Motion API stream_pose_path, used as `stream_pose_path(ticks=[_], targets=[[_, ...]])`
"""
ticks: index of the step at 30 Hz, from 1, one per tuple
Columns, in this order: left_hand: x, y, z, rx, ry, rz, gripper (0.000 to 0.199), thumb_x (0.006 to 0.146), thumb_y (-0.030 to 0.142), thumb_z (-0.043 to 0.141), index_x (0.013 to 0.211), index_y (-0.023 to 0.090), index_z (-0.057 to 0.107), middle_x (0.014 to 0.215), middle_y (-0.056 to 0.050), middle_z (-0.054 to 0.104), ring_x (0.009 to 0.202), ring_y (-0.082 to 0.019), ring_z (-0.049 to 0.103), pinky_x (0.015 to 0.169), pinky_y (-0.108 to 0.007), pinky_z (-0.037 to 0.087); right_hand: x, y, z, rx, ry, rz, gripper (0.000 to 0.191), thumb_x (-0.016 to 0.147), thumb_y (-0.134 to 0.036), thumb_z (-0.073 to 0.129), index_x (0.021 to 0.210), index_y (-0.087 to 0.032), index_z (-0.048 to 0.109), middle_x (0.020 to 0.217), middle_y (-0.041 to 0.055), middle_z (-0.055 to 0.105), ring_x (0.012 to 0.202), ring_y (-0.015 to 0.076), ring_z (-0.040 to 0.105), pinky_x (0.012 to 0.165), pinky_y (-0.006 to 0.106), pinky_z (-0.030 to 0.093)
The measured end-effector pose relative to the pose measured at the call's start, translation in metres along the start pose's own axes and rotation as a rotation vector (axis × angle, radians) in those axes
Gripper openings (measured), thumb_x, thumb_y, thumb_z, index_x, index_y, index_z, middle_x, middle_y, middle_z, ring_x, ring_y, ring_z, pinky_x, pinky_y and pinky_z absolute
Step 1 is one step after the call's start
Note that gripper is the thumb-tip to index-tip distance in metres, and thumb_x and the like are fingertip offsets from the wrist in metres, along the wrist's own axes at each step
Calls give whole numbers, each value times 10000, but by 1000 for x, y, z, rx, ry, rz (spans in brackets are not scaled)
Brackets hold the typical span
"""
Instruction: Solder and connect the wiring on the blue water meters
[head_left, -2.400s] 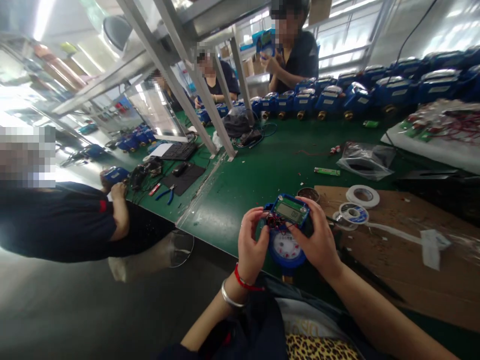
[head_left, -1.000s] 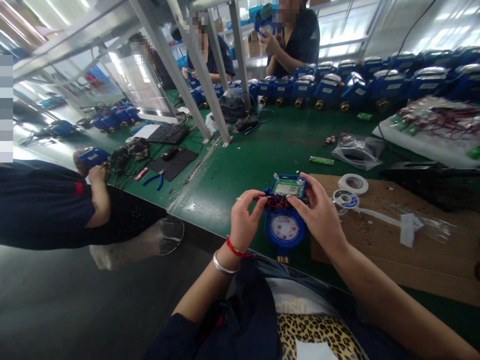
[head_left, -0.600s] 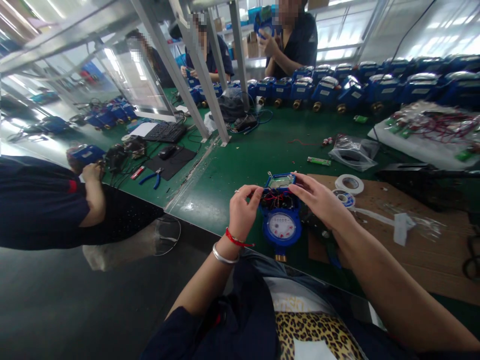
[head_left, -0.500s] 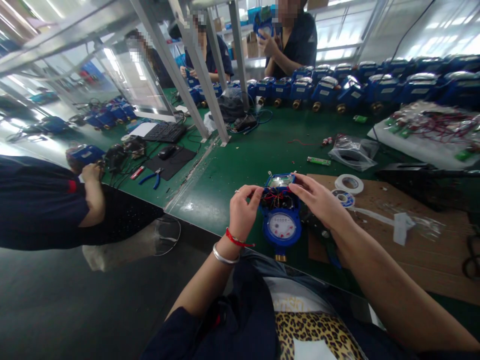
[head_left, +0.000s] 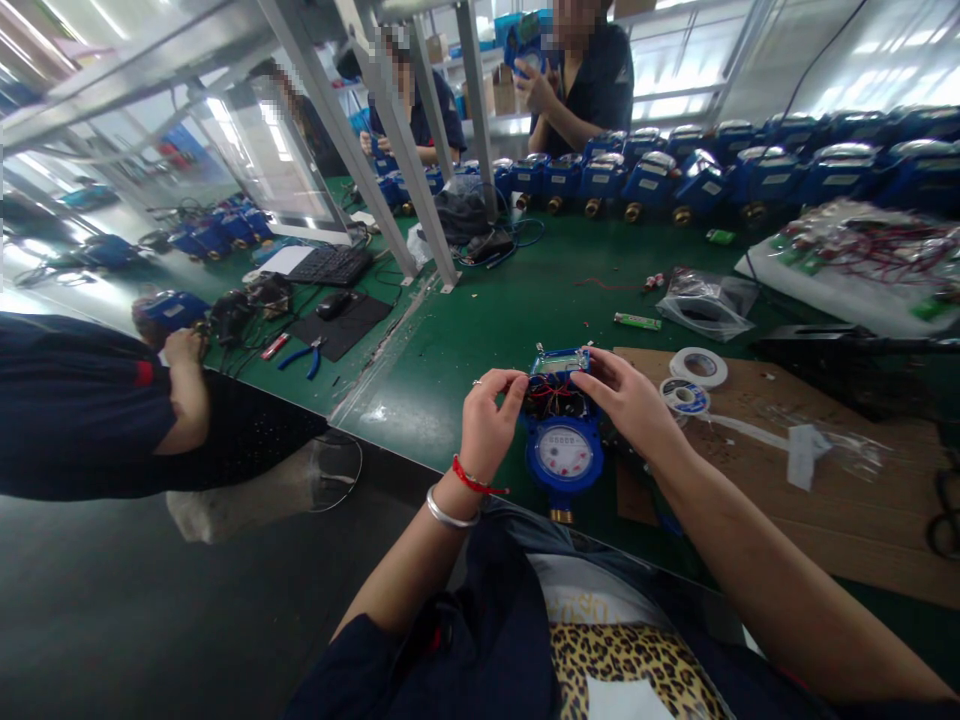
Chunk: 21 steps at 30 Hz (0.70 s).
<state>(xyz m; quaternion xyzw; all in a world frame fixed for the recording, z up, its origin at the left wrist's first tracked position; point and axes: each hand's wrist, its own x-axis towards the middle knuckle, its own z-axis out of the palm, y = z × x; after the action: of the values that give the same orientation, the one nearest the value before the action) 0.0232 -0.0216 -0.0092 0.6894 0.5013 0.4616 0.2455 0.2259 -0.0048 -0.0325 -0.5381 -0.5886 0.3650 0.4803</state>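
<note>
A blue water meter point(head_left: 565, 452) with a round white dial and a brass end lies on the green table near its front edge. Its upper compartment is open, showing red and black wires point(head_left: 556, 396), and the lid point(head_left: 561, 362) is tilted back behind it. My left hand point(head_left: 489, 415) is at the compartment's left side, thumb and forefinger pinched together; what they hold is too small to tell. On the right, my right hand point(head_left: 628, 398) has its fingers and thumb around the lid's right edge.
Tape rolls point(head_left: 697, 368) lie on cardboard point(head_left: 750, 470) at right. A green battery point(head_left: 637, 321) and plastic bag point(head_left: 709, 303) are beyond. Blue meters point(head_left: 765, 180) line the back. Metal posts point(head_left: 420, 180), blue pliers point(head_left: 313, 356) and a co-worker's hand point(head_left: 184, 348) are left.
My right thumb has moved slightly left over the compartment, and the right hand has shifted a little left. The wires and lid have shifted slightly. My left hand stays nearly in place.
</note>
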Motion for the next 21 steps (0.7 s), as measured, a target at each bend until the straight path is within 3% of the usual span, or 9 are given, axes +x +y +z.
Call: stream_pose_path(ticks=[7,10,12,15,21], targets=[[-2,5,-4,-60,-36,67,274,957,352,485,881,177,682,935,-57,675,903,-172,611,854,-305,461,-12,-13,8,127,48,-18,518,820,-442,654,1279,-219,571,1252,83,651,1152,262,617,1028,461,472],[-1,0,-5,-105,-14,-3,365,970,386,433,818,176,691,935,-63,688,931,-179,619,886,-318,462,-15,-12,11,149,44,-74,536,809,-434,671,1289,-232,542,1283,78,627,1175,250,602,1039,444,470],[2,-4,-6,-173,-27,-86,318,955,377,461,872,173,690,950,-62,695,935,-180,627,872,-309,476,-16,-10,12,131,49,-123,534,812,-428,673,1286,-229,526,1297,80,611,1187,239,591,1048,428,464],[9,-9,-6,-330,-123,-186,242,910,329,539,1049,171,658,1021,-64,700,959,-181,633,863,-298,496,-18,-10,12,60,64,-184,514,837,-420,653,1287,-223,504,1296,88,597,1192,234,578,1056,429,453],[15,-11,-5,-657,-357,-276,435,807,258,670,1220,156,580,1251,-110,636,1144,-243,592,983,-373,466,-18,-12,10,-62,77,-250,497,851,-428,636,1285,-232,493,1287,99,584,1199,257,563,1059,473,436]])
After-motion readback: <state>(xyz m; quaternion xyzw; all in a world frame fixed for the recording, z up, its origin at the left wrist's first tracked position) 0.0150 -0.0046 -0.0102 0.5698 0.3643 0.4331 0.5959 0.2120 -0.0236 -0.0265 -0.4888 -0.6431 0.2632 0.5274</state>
